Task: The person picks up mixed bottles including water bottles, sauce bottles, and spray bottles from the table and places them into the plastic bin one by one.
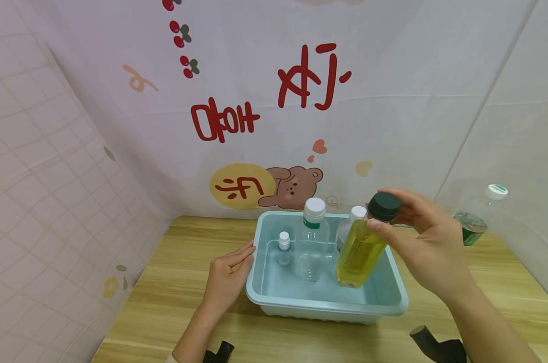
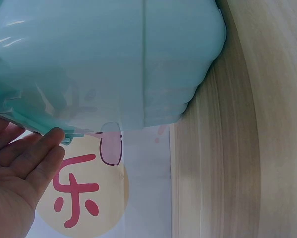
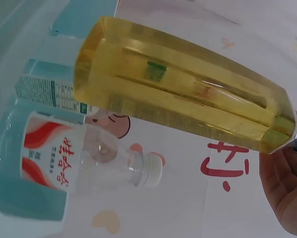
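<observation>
A light-blue plastic tub [image 1: 328,306] sits on the table. My left hand [image 1: 228,276] touches its left rim with fairly straight fingers [image 2: 44,153]. My right hand [image 1: 430,247] grips a square bottle of yellow liquid [image 1: 361,254] around its neck, just below the dark cap [image 1: 384,204]. This bottle leans, its base lower left, inside the tub's outline; whether the base touches the floor I cannot tell. Inside stand a clear bottle with a white cap [image 1: 312,252], a small white-capped bottle [image 1: 284,250], and a bottle with a red-and-white label [image 3: 54,153], partly hidden behind the yellow one in the head view.
Right of the tub, behind my right hand, is a clear bottle holding dark green liquid [image 1: 472,228], with a white cap. A printed cloth [image 1: 391,126] hangs behind the wooden table [image 1: 174,282]. Black wrist mounts [image 1: 441,348] show at the lower edge.
</observation>
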A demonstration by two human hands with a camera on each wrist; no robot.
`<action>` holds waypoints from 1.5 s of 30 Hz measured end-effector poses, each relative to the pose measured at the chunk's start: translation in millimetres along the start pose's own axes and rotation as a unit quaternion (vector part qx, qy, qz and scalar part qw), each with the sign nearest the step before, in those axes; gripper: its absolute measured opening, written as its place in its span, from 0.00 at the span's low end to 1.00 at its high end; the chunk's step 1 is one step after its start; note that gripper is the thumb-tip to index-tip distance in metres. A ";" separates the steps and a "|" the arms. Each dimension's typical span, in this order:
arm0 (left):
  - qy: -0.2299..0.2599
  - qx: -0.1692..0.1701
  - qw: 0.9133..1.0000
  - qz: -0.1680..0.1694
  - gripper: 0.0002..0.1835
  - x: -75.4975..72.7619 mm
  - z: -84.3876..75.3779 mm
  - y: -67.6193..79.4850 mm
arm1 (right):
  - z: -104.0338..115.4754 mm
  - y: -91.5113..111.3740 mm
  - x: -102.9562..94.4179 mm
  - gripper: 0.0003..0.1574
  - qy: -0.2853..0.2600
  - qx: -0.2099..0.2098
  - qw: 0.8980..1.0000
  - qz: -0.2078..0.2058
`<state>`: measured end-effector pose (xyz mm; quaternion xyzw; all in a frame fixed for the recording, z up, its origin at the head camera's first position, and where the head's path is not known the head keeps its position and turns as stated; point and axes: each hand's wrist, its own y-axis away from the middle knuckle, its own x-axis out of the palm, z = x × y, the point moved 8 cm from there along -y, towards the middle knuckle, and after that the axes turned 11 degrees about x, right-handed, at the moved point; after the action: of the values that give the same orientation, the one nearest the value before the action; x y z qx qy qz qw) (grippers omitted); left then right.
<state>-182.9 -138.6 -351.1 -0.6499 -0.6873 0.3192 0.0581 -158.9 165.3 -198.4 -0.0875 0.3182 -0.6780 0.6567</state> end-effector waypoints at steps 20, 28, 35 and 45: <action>0.006 -0.007 1.000 0.006 0.13 1.4 3.9 -0.1 | -16.9 4.3 44.0 0.30 -0.012 0.070 0.996 0.049; 0.007 -0.006 1.000 0.002 0.13 0.7 0.4 -0.3 | -24.0 6.7 65.5 0.29 -0.004 0.071 0.996 0.054; 0.006 0.001 1.000 0.001 0.13 0.0 -1.5 -0.1 | -35.4 9.0 87.2 0.27 -0.012 0.098 0.991 0.089; 0.006 0.000 1.000 0.002 0.13 -0.2 -0.7 -0.8 | -48.9 9.0 110.2 0.25 -0.010 0.154 0.981 0.115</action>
<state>-183.2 -138.6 -350.0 -0.6533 -0.6856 0.3153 0.0613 -191.1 77.1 -274.5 0.0450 0.2113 -0.6379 0.7392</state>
